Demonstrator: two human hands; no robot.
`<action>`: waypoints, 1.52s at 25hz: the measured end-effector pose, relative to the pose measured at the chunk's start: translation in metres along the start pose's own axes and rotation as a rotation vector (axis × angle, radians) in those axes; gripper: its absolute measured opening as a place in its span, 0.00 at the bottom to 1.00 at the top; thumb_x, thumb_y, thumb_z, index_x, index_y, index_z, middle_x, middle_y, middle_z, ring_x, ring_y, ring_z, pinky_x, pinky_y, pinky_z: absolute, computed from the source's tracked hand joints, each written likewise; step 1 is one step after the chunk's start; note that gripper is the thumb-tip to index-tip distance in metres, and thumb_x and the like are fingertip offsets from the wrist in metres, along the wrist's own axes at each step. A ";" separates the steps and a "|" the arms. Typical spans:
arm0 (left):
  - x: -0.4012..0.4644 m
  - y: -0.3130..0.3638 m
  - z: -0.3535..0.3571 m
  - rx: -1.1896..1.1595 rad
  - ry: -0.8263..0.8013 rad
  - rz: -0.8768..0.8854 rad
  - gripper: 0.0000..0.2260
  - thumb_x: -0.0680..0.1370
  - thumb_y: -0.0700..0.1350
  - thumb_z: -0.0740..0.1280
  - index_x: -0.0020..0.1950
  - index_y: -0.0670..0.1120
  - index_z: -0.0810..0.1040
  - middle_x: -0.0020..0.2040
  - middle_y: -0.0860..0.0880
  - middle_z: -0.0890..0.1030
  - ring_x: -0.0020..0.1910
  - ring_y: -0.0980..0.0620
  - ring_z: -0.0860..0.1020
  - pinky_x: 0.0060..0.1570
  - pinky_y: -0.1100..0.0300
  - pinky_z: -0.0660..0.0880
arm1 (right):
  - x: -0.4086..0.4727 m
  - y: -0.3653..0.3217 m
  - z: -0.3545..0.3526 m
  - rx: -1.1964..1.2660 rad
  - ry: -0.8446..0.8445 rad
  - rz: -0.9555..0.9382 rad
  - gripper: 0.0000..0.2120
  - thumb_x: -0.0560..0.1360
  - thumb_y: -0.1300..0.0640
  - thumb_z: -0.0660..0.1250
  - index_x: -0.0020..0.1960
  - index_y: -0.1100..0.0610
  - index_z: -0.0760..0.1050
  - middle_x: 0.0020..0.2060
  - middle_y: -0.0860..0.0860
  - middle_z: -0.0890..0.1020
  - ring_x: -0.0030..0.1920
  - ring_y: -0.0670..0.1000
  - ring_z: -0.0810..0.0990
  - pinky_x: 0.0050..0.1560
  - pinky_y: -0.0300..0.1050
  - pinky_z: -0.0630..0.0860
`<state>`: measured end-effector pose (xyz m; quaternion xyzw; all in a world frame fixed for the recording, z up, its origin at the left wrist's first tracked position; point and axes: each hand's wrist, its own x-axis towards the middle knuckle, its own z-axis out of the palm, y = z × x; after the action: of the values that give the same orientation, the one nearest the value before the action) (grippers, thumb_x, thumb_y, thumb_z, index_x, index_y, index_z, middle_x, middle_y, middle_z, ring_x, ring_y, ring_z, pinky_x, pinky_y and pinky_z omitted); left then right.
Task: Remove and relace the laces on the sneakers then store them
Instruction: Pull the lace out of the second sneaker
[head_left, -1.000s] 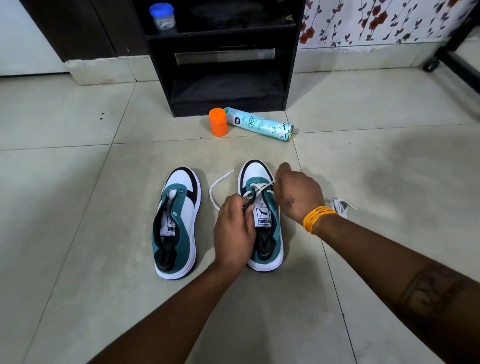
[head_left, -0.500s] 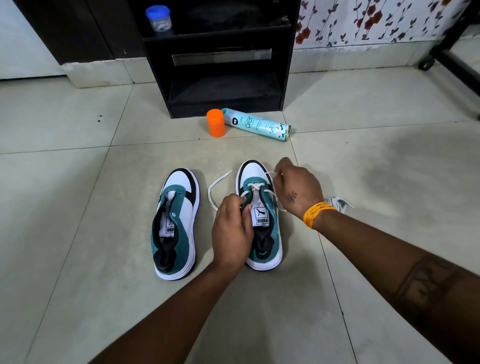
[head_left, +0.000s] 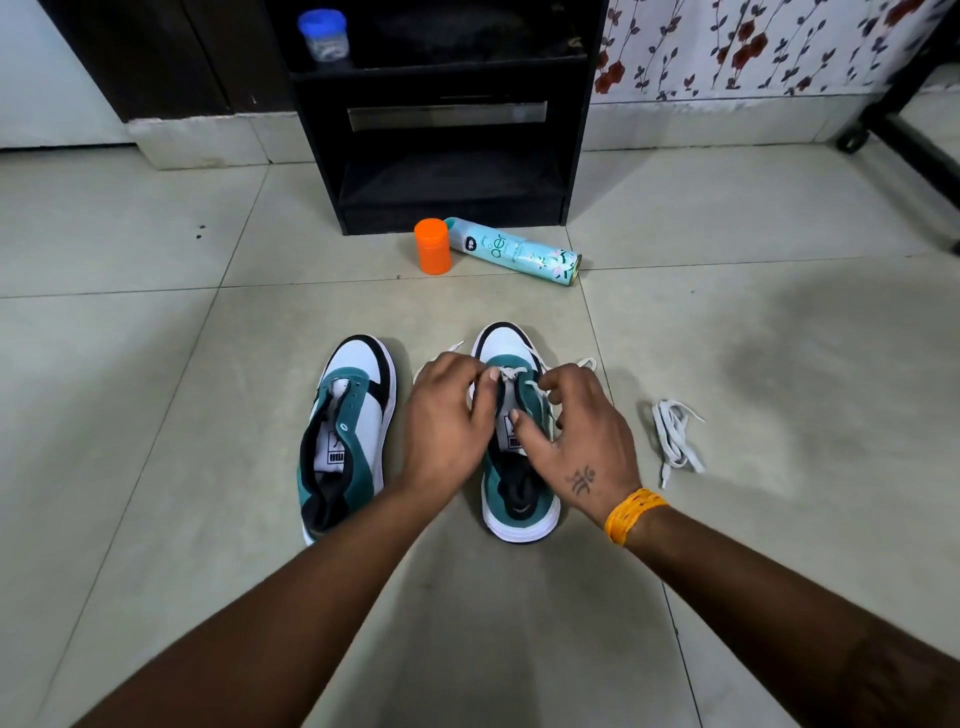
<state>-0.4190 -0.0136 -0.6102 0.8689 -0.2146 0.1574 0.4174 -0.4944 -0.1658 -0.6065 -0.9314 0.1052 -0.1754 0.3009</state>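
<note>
2 sneakers on the tiled floor (head_left: 156, 415), side by side, toes pointing at a black shelf unit (head_left: 447, 119). Left sneaker (head_left: 348, 431): teal, white and black, unlaced, tongue showing, untouched. Right sneaker (head_left: 519, 499): partly laced near the toe with a white lace (head_left: 511, 373), loose ends trailing out on both sides of the toe.

Left hand (head_left: 441, 431) over the right sneaker's left edge, fingers (head_left: 485, 387) curled and pinching the lace at the eyelets. Right hand (head_left: 582, 447) over the sneaker's right side, thumb resting on the tongue, fingers curled near the lace strand by the eyelets; cannot tell whether actually clamped on it. Orange band (head_left: 634, 514) on the right wrist.

Second lace (head_left: 675, 436) bunched loose on the floor, right of the right hand, apart from both sneakers.

Orange cap (head_left: 432, 253) standing upright just in front of the shelf unit, beside a spray can (head_left: 514, 250) lying on its side. Blue-lidded jar (head_left: 323, 34) on an upper shelf.
</note>
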 end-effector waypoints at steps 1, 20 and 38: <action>0.013 0.000 0.002 -0.001 -0.042 -0.015 0.08 0.81 0.47 0.65 0.48 0.46 0.82 0.47 0.49 0.82 0.48 0.47 0.80 0.48 0.51 0.77 | -0.001 0.002 0.003 -0.014 -0.025 0.005 0.17 0.74 0.44 0.69 0.57 0.50 0.71 0.53 0.47 0.77 0.48 0.53 0.80 0.42 0.51 0.77; 0.041 0.002 0.009 -0.128 -0.351 -0.338 0.05 0.72 0.51 0.70 0.44 0.53 0.84 0.43 0.53 0.84 0.45 0.52 0.82 0.51 0.55 0.79 | -0.009 0.008 0.015 0.030 0.032 0.013 0.10 0.76 0.54 0.68 0.56 0.53 0.74 0.51 0.50 0.77 0.46 0.56 0.79 0.40 0.51 0.76; 0.041 -0.004 0.015 -0.250 -0.178 -0.408 0.07 0.81 0.43 0.69 0.42 0.49 0.79 0.39 0.52 0.83 0.36 0.54 0.82 0.42 0.59 0.78 | -0.009 0.010 0.015 0.049 0.026 0.021 0.11 0.76 0.54 0.68 0.57 0.52 0.73 0.52 0.49 0.76 0.47 0.55 0.78 0.42 0.54 0.77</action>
<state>-0.3810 -0.0336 -0.6036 0.8463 -0.0884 -0.0348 0.5242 -0.4973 -0.1628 -0.6264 -0.9204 0.1146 -0.1868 0.3239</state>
